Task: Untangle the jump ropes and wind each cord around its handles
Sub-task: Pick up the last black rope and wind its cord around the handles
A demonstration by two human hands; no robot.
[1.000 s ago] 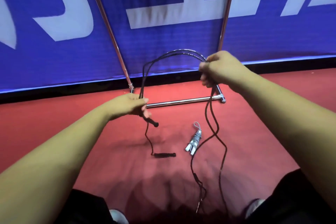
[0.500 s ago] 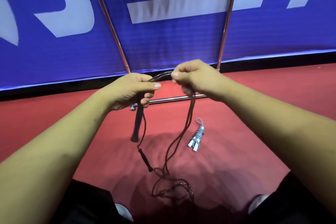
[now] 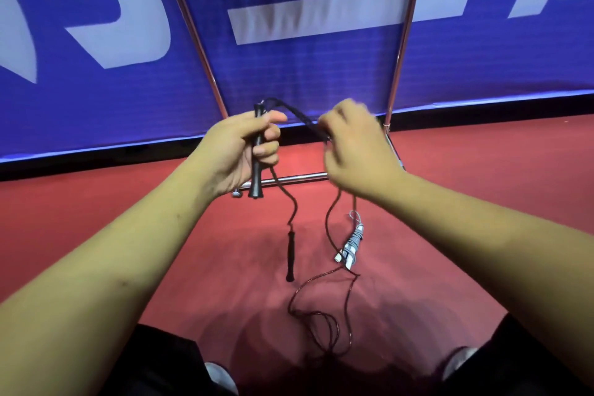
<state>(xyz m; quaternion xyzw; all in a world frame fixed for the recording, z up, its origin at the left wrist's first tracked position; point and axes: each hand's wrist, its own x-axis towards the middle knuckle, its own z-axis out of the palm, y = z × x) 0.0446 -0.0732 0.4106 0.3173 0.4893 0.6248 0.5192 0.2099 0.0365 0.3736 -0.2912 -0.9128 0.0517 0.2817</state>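
My left hand [image 3: 238, 148] grips a black jump-rope handle [image 3: 257, 167] upright, fingers curled round it. From the handle's top the black cord [image 3: 328, 228] arcs over to my right hand [image 3: 356, 151], which pinches it. The cord drops from that hand and lies in loose loops on the red floor near my feet. The second black handle [image 3: 291, 257] dangles on a short length of cord below my left hand. A white jump rope [image 3: 352, 246], wound round its handles, lies on the floor to the right.
A chrome frame [image 3: 295, 177] with slanted legs stands on the red floor [image 3: 482, 202] in front of a blue banner [image 3: 289, 67]. My dark trouser legs and shoe tips show at the bottom edge.
My left hand has turned the held handle upright and lifted it. My right hand moved right and up with the cord. The second handle now hangs lower, and loose cord has pooled by my feet.
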